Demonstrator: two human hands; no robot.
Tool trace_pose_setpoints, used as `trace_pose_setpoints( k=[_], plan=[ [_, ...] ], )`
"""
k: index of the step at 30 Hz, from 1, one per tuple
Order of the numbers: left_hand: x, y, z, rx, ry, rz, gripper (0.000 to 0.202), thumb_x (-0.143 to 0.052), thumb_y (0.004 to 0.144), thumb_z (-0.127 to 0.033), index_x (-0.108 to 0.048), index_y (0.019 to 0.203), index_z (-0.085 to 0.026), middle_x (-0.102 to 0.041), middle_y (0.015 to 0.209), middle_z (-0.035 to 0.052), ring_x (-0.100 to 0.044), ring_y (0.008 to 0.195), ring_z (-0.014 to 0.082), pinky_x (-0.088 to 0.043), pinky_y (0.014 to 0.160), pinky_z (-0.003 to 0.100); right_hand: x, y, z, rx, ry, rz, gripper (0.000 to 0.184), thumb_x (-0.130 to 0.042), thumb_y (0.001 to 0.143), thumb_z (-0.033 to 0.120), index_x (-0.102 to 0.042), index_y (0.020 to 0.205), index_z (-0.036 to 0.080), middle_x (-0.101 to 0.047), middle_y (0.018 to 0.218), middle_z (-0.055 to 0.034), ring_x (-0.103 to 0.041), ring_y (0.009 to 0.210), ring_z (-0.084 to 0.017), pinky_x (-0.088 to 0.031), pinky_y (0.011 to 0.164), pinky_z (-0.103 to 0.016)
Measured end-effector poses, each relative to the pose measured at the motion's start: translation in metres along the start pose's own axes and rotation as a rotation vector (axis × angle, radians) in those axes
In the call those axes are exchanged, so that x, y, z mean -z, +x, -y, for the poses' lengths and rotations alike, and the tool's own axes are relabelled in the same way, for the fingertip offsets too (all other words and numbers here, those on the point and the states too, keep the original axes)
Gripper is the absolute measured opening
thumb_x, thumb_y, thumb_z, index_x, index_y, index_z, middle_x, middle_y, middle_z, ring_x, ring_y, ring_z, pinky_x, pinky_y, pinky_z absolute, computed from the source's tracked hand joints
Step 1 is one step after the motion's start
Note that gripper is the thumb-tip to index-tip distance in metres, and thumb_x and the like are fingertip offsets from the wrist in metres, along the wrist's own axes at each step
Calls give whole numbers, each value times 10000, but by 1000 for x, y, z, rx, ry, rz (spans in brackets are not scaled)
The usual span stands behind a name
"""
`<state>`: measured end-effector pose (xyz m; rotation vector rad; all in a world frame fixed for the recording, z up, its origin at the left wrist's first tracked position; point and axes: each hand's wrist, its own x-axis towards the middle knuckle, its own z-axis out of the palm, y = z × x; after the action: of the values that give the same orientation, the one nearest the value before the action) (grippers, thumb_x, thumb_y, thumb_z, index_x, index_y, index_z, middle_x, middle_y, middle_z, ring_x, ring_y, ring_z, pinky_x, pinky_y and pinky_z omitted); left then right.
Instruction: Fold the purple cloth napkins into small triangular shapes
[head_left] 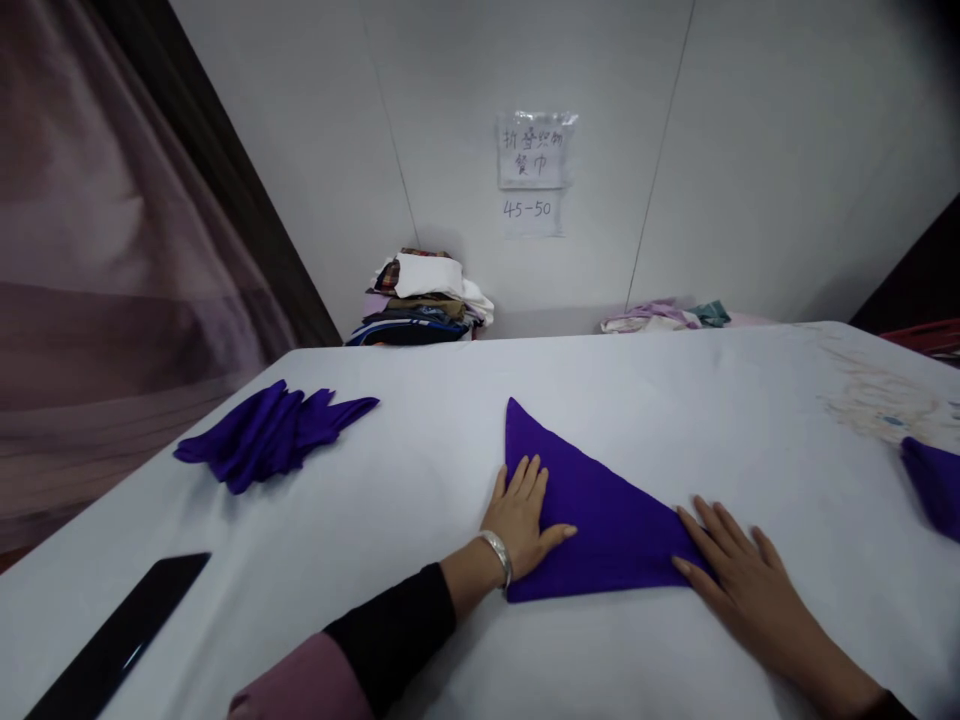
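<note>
A purple cloth napkin [592, 510], folded into a flat triangle, lies on the white-covered table before me. My left hand [523, 515] rests flat on its left side, fingers stretched out and thumb spread over the cloth. At the right-hand corner of the triangle, my right hand [739, 570] lies with fingers extended, covering that tip. Neither hand grasps anything. One point of the napkin reaches away from me, beyond the left fingertips.
A crumpled purple cloth [274, 430] lies at the left; another purple cloth [934, 485] is at the right edge. A dark flat panel [124, 635] sits front left. Behind the table [450, 400] are stacked folded clothes [424, 295] and a smaller fabric pile [652, 317] against the wall.
</note>
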<state>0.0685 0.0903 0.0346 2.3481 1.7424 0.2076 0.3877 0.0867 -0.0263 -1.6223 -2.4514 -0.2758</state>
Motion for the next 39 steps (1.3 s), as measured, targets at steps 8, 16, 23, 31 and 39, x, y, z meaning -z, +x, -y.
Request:
trace_pose_setpoints(
  k=[8,16,23,31,39],
  plan=[
    [-11,-9,7,119,13,0,859,-160,800,-720,-235,1416,-125,-168,1499,119,-75,1382,261,-54,1107,514,1,2,-1,-15,16,24,642,-205,874,588,-321,1399,237,-278,1469,-65,-231,1340,-290,-234,1026,-538],
    [-1,49,36,222,67,45,938,-109,762,-757,-219,1419,-97,-149,1503,122,-51,1384,263,-43,1104,510,1,1,0,3,40,-4,630,-240,875,582,-335,1392,236,-314,1452,-84,-256,1328,-308,-252,1007,-556],
    [4,101,63,297,89,45,921,-107,759,-755,-198,1426,-127,-106,1515,89,-49,1384,261,-47,1097,513,-2,0,-1,30,28,-47,622,-270,876,574,-318,1398,238,-295,1460,-80,-240,1336,-298,-247,1010,-549],
    [4,144,88,350,100,18,832,-113,798,-695,-192,1428,-159,-105,1519,73,-27,1383,276,-42,1091,531,-4,-2,-2,11,26,-27,648,-303,848,601,-297,1405,270,-293,1462,-60,-267,1324,-308,-233,1021,-553],
    [7,172,107,399,92,7,768,-117,803,-692,-206,1425,-250,-92,1523,3,-13,1384,269,-32,1088,542,-1,-3,-2,31,46,-29,645,-289,854,574,-266,1418,260,-292,1461,-78,-273,1319,-325,-242,1006,-564]
  ],
)
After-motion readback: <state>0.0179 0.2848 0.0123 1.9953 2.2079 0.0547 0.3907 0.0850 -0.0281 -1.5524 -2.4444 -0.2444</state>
